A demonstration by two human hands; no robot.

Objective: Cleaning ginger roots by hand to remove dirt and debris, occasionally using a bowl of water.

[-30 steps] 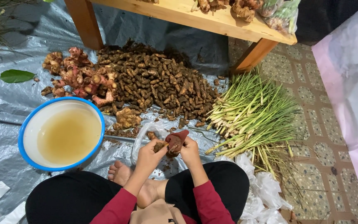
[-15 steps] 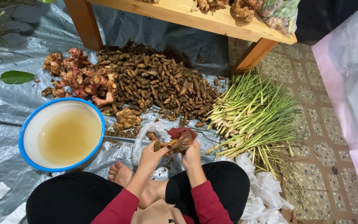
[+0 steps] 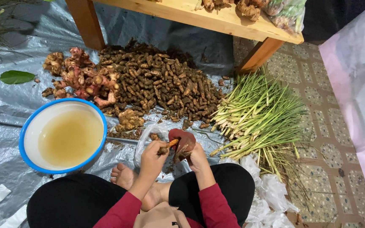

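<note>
My left hand pinches a small brown root with an orange cut end. Close beside it, my right hand grips a dark red, flat, rounded object that I cannot identify, pressed against the root. Both hands are above my crossed legs and a bare foot. Just beyond them a clear plastic bag lies on the grey tarp. A big heap of small brown roots is piled further ahead.
A blue-rimmed white basin of cloudy yellow water sits at my left. Pinkish knobbly rhizomes lie left of the heap, green stalks to the right. A wooden table stands behind, a pink sheet at far right, white plastic by my knee.
The hands have turned the root and the red object slightly between them, and the root's orange end now shows at the left fingertips. Nothing else has moved.
</note>
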